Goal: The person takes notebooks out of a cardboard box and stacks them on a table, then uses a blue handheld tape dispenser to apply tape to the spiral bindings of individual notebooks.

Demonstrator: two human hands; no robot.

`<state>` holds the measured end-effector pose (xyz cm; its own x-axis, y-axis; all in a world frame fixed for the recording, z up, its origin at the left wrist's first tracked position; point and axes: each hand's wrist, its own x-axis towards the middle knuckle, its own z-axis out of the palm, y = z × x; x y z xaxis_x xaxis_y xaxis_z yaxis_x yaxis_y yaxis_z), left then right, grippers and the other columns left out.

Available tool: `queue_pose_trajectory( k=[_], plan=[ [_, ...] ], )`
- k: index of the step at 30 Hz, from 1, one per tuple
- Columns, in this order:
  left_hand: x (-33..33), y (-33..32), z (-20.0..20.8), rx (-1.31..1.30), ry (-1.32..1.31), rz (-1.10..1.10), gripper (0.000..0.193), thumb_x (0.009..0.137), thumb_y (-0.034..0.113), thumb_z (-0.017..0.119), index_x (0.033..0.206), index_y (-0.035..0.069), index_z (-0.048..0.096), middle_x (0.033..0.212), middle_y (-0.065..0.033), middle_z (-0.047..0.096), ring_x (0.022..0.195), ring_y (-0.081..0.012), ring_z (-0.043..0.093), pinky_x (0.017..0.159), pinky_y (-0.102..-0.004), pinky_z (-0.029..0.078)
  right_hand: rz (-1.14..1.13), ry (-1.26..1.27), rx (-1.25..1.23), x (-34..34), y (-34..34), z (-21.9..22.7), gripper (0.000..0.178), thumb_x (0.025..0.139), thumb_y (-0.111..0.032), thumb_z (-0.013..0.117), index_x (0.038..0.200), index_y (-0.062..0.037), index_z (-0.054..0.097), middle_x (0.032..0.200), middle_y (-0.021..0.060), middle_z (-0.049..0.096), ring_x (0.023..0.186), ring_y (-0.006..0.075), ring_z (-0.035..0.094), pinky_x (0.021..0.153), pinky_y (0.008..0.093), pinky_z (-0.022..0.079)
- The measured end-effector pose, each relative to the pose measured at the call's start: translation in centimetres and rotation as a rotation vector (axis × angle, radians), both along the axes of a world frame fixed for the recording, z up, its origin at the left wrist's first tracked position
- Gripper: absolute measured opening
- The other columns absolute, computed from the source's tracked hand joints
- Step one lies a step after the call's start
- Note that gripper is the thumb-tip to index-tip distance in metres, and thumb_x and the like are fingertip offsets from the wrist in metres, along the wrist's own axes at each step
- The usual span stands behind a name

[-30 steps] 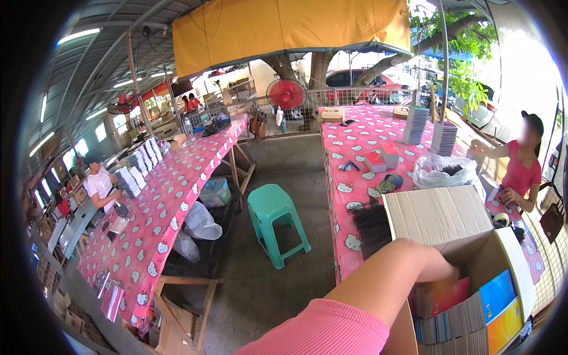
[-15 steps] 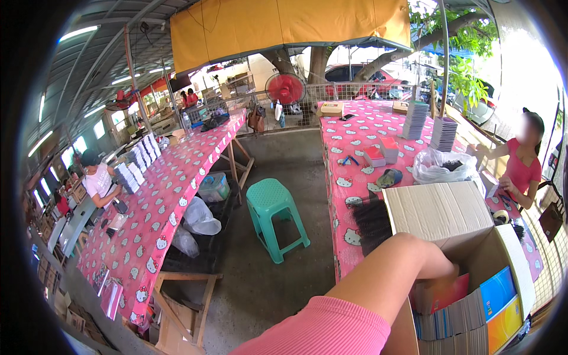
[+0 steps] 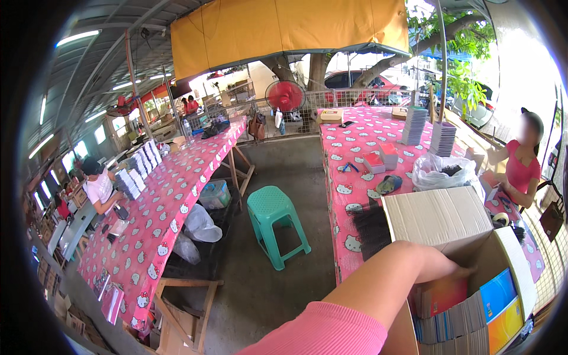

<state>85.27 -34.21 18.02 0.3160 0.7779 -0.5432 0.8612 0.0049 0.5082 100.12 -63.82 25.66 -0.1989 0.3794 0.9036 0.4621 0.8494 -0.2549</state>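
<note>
My left arm, in a short pink ribbed sleeve, bends over the near wall of an open cardboard box point(image 3: 438, 216) at the lower right. Inside the box is my left hand point(image 3: 460, 272), blurred and low against the inner wall, so its fingers cannot be made out. Just below it lies a red-covered booklet point(image 3: 447, 296). Tightly packed rows of booklets point(image 3: 452, 324) stand on edge nearer to me, with a blue cover point(image 3: 497, 293) and a yellow cover point(image 3: 504, 324) facing out at the right end. My right hand does not show.
The box stands by a pink patterned table point(image 3: 349, 195) bearing booklet stacks point(image 3: 416, 125), a plastic bag point(image 3: 441, 171) and black bristly material point(image 3: 371, 228). A co-worker point(image 3: 520, 160) is at the right. A green stool point(image 3: 275, 216) stands between this table and another pink table point(image 3: 177, 177).
My left hand has shifted slightly right and up inside the box, away from the red-covered booklet. The co-worker's hands at the right have moved a little.
</note>
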Motion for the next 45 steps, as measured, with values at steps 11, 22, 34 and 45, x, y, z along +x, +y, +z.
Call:
queue_pose_trajectory(
  k=[11, 22, 34, 45],
  plan=[
    [0.1, -0.5, -0.6, -0.019, -0.039, 0.015, 0.050, 0.073, 0.030, 0.074, 0.114, 0.002, 0.064, 0.115, -0.0154, 0.062, 0.106, -0.0291, 0.059, 0.088, -0.0453, 0.047, -0.024, 0.024, -0.008, -0.1, -0.1, 0.1, 0.044, 0.092, -0.036, 0.046, 0.077, 0.0010, 0.065, 0.071, 0.0139, 0.062, 0.069, 0.0294, 0.055, 0.071, 0.0452, 0.041],
    [1.8, -0.7, -0.5, -0.017, -0.035, -0.042, 0.051, 0.072, 0.032, 0.075, 0.112, 0.002, 0.065, 0.112, -0.0147, 0.064, 0.102, -0.0285, 0.060, 0.085, -0.0433, 0.048, -0.031, 0.056, -0.044, -0.2, -0.4, -0.1, 0.044, 0.092, -0.037, 0.047, 0.077, 0.0010, 0.065, 0.074, 0.0140, 0.062, 0.071, 0.0290, 0.055, 0.074, 0.0449, 0.041],
    [1.2, -0.9, 4.2, 0.074, 0.062, -0.161, 0.051, 0.072, 0.036, 0.077, 0.109, 0.002, 0.067, 0.105, -0.0134, 0.066, 0.095, -0.0277, 0.063, 0.080, -0.0399, 0.050, -0.017, 0.024, -0.045, -0.1, -0.5, 0.1, 0.045, 0.094, -0.036, 0.047, 0.076, 0.0008, 0.064, 0.074, 0.0141, 0.063, 0.073, 0.0297, 0.056, 0.076, 0.0464, 0.041],
    [-11.5, -10.5, 23.2, 0.268, -0.657, -0.018, 0.053, 0.071, 0.030, 0.079, 0.107, -0.005, 0.063, 0.095, -0.0174, 0.066, 0.089, -0.0266, 0.065, 0.077, -0.0373, 0.051, -0.057, -0.120, -0.226, 0.0, -1.6, 1.8, 0.048, 0.097, -0.039, 0.045, 0.079, 0.0013, 0.064, 0.080, 0.0141, 0.063, 0.080, 0.0330, 0.058, 0.086, 0.0509, 0.042]
  ],
)
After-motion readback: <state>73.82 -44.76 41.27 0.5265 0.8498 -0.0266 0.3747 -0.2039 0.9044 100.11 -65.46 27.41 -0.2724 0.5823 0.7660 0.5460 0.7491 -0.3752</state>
